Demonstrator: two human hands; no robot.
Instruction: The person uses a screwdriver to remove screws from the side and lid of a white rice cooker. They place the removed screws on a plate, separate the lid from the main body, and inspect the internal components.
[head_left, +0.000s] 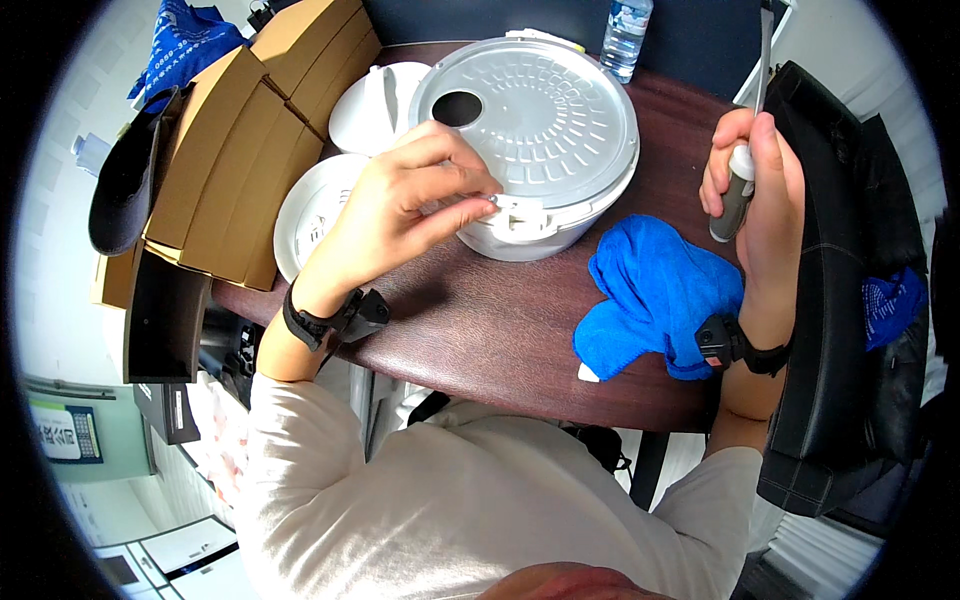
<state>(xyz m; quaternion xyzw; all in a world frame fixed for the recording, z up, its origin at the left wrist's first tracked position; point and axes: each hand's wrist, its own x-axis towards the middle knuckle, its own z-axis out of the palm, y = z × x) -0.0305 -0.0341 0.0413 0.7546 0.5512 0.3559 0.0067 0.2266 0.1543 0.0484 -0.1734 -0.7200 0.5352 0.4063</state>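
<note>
Left hand [420, 188] pinched on small metal part [492, 199] at near rim of white tub [530, 238]. Right hand [770, 180] clamped round grey-handled screwdriver [734, 208], right of tub. Grey lid [560, 120] on, dark round hole [457, 108] at its left; tub contents hidden. Clear bottle [626, 42] far side, looks liquid-filled. Cardboard boxes [225, 160] left.

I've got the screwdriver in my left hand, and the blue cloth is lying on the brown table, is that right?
Not quite: the head view shows the screwdriver in your right hand, not your left hand. The blue cloth is indeed lying on the brown table.
</note>
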